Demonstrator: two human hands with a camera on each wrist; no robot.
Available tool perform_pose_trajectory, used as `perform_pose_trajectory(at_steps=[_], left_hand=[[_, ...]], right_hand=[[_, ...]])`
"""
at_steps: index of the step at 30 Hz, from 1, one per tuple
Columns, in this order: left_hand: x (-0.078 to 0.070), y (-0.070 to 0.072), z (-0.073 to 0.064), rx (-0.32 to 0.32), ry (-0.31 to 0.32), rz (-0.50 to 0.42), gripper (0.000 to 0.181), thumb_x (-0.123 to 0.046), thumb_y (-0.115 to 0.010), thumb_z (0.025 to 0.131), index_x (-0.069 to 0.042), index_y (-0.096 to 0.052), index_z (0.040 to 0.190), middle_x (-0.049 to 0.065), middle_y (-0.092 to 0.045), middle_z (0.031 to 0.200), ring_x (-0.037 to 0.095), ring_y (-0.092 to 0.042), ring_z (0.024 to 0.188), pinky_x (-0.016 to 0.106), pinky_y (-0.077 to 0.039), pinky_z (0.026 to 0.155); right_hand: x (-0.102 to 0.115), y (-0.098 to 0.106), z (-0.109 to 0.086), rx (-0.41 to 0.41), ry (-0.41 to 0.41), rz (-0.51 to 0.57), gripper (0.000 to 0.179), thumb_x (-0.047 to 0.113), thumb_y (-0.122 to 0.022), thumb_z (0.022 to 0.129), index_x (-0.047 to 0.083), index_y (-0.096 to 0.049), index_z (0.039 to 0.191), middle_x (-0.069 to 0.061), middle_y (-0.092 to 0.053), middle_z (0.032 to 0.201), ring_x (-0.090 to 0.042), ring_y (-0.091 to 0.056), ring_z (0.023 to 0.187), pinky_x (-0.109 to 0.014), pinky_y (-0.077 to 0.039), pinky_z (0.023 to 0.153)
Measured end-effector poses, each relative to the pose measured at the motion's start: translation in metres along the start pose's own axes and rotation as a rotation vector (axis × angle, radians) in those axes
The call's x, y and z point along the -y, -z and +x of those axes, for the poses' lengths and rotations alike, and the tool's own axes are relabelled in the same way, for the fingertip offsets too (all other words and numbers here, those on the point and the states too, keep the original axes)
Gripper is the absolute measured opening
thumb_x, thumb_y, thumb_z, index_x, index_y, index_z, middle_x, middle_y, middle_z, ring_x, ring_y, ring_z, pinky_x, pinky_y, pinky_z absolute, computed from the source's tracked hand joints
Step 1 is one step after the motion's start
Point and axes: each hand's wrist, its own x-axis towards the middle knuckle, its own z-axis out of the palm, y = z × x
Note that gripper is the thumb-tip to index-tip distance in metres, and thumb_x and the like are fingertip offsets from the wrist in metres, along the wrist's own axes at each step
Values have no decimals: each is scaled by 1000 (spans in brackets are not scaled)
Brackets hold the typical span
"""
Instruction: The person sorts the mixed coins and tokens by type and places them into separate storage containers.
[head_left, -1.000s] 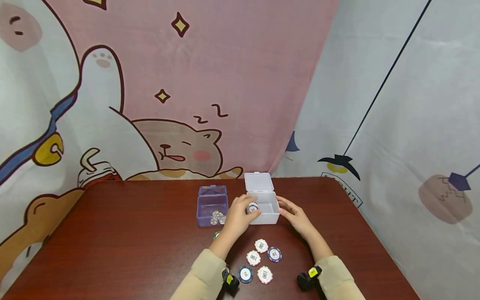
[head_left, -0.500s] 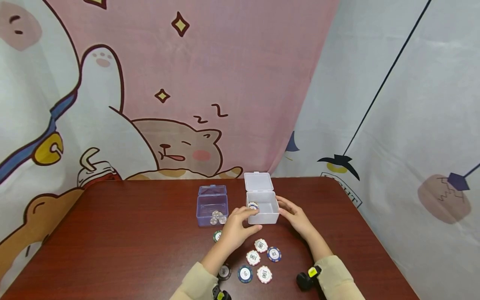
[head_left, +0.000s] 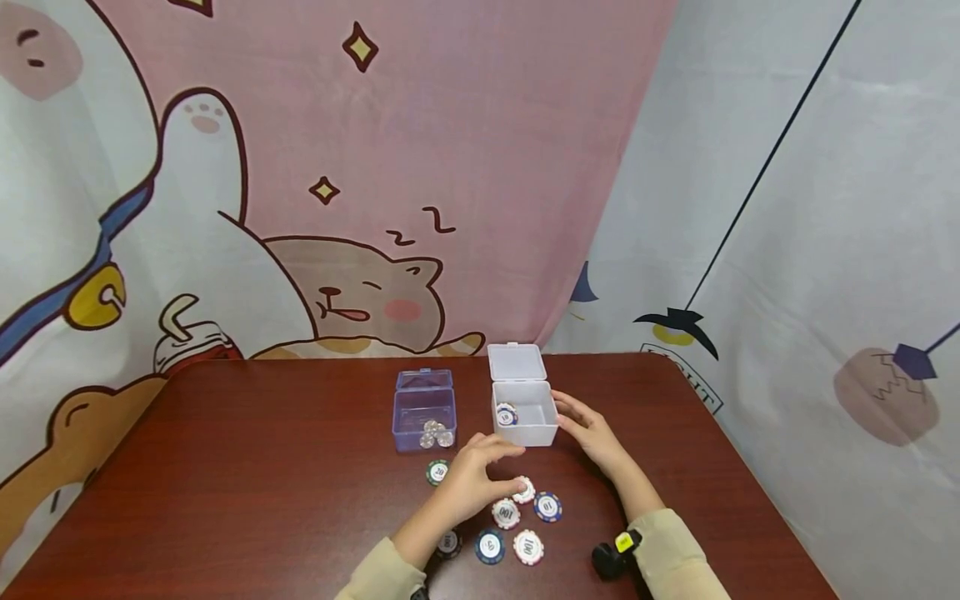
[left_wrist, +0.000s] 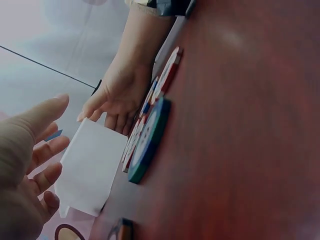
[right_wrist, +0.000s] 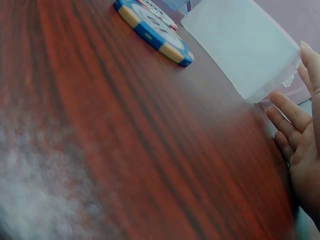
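My left hand (head_left: 471, 479) is above the table just in front of the open white plastic box (head_left: 528, 436), fingers and thumb spread with nothing between them. Its thumb tip overlaps a white poker chip (head_left: 528, 493) in the head view; contact cannot be told. Inside the box, at its left, lies a blue-and-white poker chip (head_left: 506, 414). With relaxed fingers, my right hand (head_left: 594, 432) rests against the box's right side. Other poker chips lie nearer me: a white 100 (head_left: 506, 514), a blue one marked 10 (head_left: 548, 507), a dark blue one (head_left: 490, 547) and another white 100 (head_left: 528, 547).
Left of the white box stands an open purple translucent box (head_left: 405, 442) with several clear round pieces (head_left: 436, 434) in it. A green chip (head_left: 437, 472) and a black chip (head_left: 448, 543) lie beside my left forearm. A printed cloth (head_left: 480, 167) hangs behind the table.
My left hand has let go of the blue-and-white poker chip inside the white box and drawn back toward the chips on the table. The right hand has stayed at the box.
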Motion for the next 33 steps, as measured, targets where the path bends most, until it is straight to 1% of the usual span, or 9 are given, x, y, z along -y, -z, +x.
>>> perform_pose_trajectory(at_steps=[2, 4, 6, 7, 10, 12, 20, 28, 33], left_hand=[[1, -1, -3, 31, -12, -2, 44, -23, -82, 75, -9, -70, 115, -7, -64, 110, 12, -53, 98, 36, -44, 90], [1, -2, -6, 68, -22, 5, 44, -25, -82, 75, -9, -71, 114, -8, -64, 109, 10, -53, 101, 42, -38, 99], [2, -3, -8, 101, -45, 17, 43, -27, -82, 75, -9, -71, 113, -9, -64, 108, 8, -53, 101, 41, -38, 99], [3, -3, -9, 115, -60, 24, 43, -27, -82, 74, -9, -72, 112, -9, -64, 106, 7, -53, 100, 39, -38, 98], [4, -3, -11, 148, -96, 39, 41, -27, -83, 73, -9, -73, 109, -9, -65, 104, 5, -51, 94, 25, -42, 85], [4, -3, -13, 167, -112, 57, 40, -27, -84, 73, -11, -74, 107, -10, -66, 103, 3, -50, 92, 20, -40, 80], [1, -5, -17, 266, -134, 113, 38, -28, -85, 70, -17, -75, 105, -15, -66, 105, -2, -46, 93, 21, -34, 84], [-2, -9, -21, 332, -186, 200, 42, -33, -86, 67, -21, -75, 106, -18, -65, 109, -5, -43, 89, 18, -31, 77], [0, -12, -22, 356, -209, 206, 44, -36, -87, 65, -22, -75, 106, -19, -65, 107, -5, -43, 87, 17, -31, 75]], right_hand=[[7, -1, -1, 2, -8, 9, 46, -2, -53, 95, -10, -41, 139, -35, -49, 129, -47, -46, 119, -21, -43, 87], [2, 0, 0, 0, -10, 12, 46, -1, -53, 95, -9, -41, 139, -33, -50, 129, -46, -46, 119, -21, -43, 87], [-6, 1, 1, -2, -10, 6, 46, 1, -54, 96, -6, -42, 139, -31, -51, 129, -44, -47, 119, -22, -43, 87], [-10, 1, 2, -3, -8, -2, 46, 1, -54, 96, -6, -43, 139, -31, -51, 129, -43, -48, 119, -22, -44, 87], [-20, 3, 3, -15, -10, -17, 46, 5, -56, 96, -1, -45, 140, -28, -53, 129, -38, -51, 118, -23, -44, 87], [-22, 3, 4, -15, -5, -22, 46, 8, -57, 96, 0, -45, 140, -27, -53, 129, -36, -52, 117, -24, -44, 88], [-23, 3, 3, -23, -10, 6, 46, 11, -58, 96, 4, -47, 140, -24, -54, 130, -31, -53, 117, -24, -45, 88], [-22, 3, 3, 1, 30, 16, 46, 5, -53, 97, -3, -42, 141, -30, -50, 131, -42, -48, 119, -22, -44, 89], [-21, 3, 3, -7, 13, 6, 47, 7, -55, 97, 0, -43, 141, -28, -52, 131, -41, -49, 119, -22, -43, 89]])
